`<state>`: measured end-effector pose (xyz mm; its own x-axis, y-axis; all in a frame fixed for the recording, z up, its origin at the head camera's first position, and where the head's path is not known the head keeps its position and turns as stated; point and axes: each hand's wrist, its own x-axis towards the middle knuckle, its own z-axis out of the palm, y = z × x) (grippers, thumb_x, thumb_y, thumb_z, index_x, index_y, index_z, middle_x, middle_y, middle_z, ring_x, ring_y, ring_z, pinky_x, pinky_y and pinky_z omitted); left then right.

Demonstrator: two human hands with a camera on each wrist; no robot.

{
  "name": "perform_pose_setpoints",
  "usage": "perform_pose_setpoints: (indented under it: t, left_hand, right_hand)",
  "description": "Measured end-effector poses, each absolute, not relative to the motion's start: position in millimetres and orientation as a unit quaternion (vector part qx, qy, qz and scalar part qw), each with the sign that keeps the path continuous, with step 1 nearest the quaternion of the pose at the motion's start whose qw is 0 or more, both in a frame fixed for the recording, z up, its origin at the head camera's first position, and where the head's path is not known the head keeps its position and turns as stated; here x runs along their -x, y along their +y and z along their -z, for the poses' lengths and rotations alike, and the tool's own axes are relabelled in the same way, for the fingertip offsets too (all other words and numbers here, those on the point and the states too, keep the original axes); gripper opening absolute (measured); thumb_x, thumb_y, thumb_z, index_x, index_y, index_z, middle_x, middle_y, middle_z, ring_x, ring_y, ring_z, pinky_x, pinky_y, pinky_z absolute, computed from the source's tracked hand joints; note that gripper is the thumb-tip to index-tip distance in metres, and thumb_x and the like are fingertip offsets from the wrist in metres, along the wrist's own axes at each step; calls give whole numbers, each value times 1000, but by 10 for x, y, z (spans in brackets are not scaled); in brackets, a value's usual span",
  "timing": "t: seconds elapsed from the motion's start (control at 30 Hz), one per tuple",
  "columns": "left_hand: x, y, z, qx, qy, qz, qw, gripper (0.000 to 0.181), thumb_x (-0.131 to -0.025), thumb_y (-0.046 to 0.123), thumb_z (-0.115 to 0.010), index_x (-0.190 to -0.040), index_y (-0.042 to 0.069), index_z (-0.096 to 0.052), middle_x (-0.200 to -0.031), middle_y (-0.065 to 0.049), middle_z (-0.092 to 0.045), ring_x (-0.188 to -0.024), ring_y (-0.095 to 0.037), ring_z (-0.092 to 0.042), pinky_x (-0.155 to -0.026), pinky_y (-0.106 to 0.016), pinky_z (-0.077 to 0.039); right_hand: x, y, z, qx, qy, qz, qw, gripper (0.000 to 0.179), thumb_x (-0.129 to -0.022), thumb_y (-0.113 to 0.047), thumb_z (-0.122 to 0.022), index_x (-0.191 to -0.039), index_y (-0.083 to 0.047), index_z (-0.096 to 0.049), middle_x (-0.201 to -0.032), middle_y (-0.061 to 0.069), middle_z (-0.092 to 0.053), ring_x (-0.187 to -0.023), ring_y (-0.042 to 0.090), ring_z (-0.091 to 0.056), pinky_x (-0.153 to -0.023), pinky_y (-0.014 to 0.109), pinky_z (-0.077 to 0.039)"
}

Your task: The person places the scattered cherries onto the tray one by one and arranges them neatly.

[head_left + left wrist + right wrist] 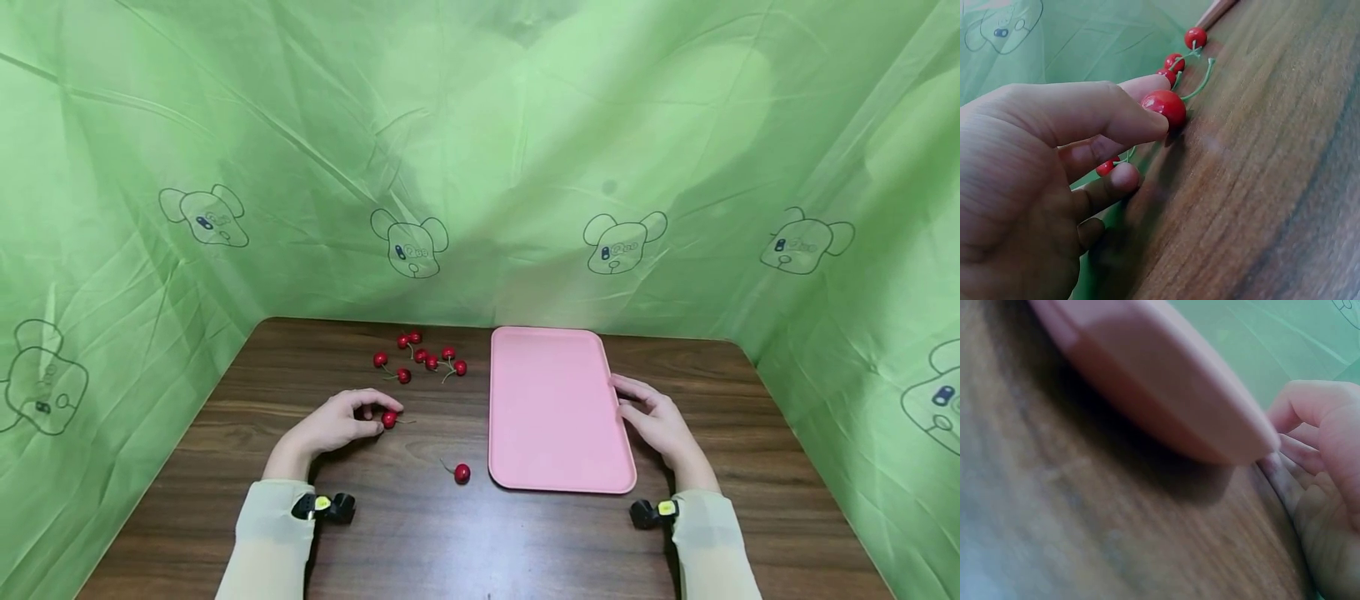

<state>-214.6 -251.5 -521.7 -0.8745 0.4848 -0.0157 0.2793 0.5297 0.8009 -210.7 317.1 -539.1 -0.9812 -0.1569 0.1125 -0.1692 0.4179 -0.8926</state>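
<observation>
On the dark wooden table, my left hand (341, 421) pinches a red cherry (1165, 109) between thumb and forefinger. The cherry's green stem points away from the fingertips, and the other fingers curl loosely below. Another cherry (462, 474) with a stem lies apart, to the left of the lower corner of a pink rectangular tray (555, 400). My right hand (656, 421) is at the tray's right edge, touching the rim with fingers and thumb. In the right wrist view the fingertips (1270, 461) are partly hidden beside the tray's corner.
Several cherries (403, 376) with stems lie in a loose group toward the table's back edge, left of the tray. A green curtain (480, 167) with bear-head outlines hangs behind the table (420, 533) and along both sides.
</observation>
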Motion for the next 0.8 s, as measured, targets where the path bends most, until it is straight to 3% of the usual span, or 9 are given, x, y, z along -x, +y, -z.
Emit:
perform_pose_setpoints:
  t: [0.27, 0.8]
  left_hand:
    - [2157, -2492, 5242, -213, 862, -442, 124, 35, -88, 4, -74, -118, 21, -73, -95, -5, -66, -82, -18, -55, -69, -28, -47]
    - [2147, -2430, 5252, -181, 873, -436, 123, 24, -86, 21, -81, -105, 27, -68, -83, -3, -64, -75, -18, -57, -66, -29, -47]
  right_hand:
    - [2100, 3174, 5359, -99, -848, -520, 8, 49, -97, -12, -67, -145, -10, -56, -147, 13, -56, -135, 32, -53, -94, 8, -43]
    - [2096, 3163, 5342, -88, -848, -522, -3, 50, -98, -15, -67, -146, -9, -55, -148, 15, -56, -135, 31, -53, -94, 7, -42]
